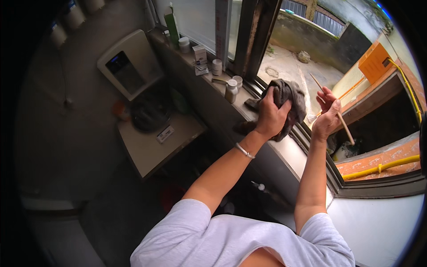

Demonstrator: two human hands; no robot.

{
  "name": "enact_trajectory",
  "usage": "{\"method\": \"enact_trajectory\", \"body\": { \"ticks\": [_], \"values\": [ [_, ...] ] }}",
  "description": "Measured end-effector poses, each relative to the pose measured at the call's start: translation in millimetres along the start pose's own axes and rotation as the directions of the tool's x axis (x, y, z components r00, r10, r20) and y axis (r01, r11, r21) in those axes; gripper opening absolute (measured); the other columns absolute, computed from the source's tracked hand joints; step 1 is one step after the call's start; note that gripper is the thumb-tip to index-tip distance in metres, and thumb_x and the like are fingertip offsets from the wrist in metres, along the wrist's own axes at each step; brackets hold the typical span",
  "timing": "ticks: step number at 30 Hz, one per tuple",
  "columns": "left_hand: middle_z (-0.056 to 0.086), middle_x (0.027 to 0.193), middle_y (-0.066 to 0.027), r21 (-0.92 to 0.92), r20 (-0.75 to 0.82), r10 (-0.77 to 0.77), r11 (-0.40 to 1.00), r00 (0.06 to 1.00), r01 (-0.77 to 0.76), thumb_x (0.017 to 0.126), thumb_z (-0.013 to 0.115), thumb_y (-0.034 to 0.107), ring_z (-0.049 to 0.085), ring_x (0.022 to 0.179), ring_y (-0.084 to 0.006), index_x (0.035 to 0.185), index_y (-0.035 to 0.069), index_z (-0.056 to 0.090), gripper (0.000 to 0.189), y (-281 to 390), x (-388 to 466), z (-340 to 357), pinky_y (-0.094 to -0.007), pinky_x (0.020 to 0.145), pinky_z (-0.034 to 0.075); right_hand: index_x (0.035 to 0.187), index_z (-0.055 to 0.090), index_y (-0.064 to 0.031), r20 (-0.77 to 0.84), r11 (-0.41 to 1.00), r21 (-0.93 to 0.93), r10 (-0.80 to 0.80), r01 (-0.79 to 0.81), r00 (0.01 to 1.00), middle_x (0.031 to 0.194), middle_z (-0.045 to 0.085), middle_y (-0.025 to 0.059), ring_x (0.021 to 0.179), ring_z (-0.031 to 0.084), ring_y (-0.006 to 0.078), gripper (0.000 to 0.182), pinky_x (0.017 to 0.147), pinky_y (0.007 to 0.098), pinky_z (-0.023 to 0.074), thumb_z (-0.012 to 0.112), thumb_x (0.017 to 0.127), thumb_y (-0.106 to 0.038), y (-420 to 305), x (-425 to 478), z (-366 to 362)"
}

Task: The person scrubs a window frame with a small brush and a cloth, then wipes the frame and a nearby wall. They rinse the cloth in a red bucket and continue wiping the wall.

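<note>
My left hand (271,115) grips a bunched dark grey-brown cloth (293,96) above the window sill (290,157). Part of the cloth hangs below my fingers, towards the sill's inner edge. To the right, at the open window, my right hand (326,116) holds a thin wooden stick (345,128). The stick slants from upper left to lower right, and both its ends stick out past the hand. A gap separates the stick from the cloth. Nearest to the cloth on the sill is a white-capped bottle (231,91).
Farther along the sill stand a white jar (217,67), a small box (199,55) and a green carton (171,28). The metal window frame (258,40) rises beside the hands. Below left is a small table (160,150) with a dark bag-like object (148,113). Outside runs a yellow pipe (383,167).
</note>
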State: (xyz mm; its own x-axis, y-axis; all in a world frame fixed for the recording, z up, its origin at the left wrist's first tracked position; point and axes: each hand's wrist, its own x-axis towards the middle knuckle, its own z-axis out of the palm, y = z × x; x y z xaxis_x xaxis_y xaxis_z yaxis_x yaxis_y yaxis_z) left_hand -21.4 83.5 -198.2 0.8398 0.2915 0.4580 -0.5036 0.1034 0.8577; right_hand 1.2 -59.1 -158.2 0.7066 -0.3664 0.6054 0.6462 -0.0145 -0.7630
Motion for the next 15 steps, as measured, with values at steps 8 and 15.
{"method": "enact_trajectory", "body": {
  "ticks": [8,15],
  "values": [
    [0.061,0.099,-0.0133,-0.115,-0.312,-0.128,0.989,0.941,0.096,0.086,0.059,0.011,0.058,0.087,-0.0219,0.107,-0.004,0.052,0.026,-41,-13,-21,-0.0333,0.08,0.046,0.085,0.056,0.0014,0.338,0.967,-0.063,0.253,-0.247,0.906,0.088,0.067,0.0196,0.07,0.067,0.0219,0.035,0.066,0.0316,0.0572,0.035,0.1,-0.022,16,-3,-24],
    [0.059,0.103,-0.0103,-0.236,-0.116,-0.105,0.969,0.988,0.075,0.086,0.061,0.011,0.057,0.093,-0.0183,0.113,-0.002,0.05,0.032,-16,-9,-12,-0.0305,0.084,0.045,0.09,0.058,0.0015,0.433,0.975,-0.009,0.205,-0.223,0.878,0.103,0.065,0.0155,0.093,0.059,0.0184,0.027,0.087,0.0296,0.0457,0.042,0.098,-0.019,50,-16,39]
  ]
}}
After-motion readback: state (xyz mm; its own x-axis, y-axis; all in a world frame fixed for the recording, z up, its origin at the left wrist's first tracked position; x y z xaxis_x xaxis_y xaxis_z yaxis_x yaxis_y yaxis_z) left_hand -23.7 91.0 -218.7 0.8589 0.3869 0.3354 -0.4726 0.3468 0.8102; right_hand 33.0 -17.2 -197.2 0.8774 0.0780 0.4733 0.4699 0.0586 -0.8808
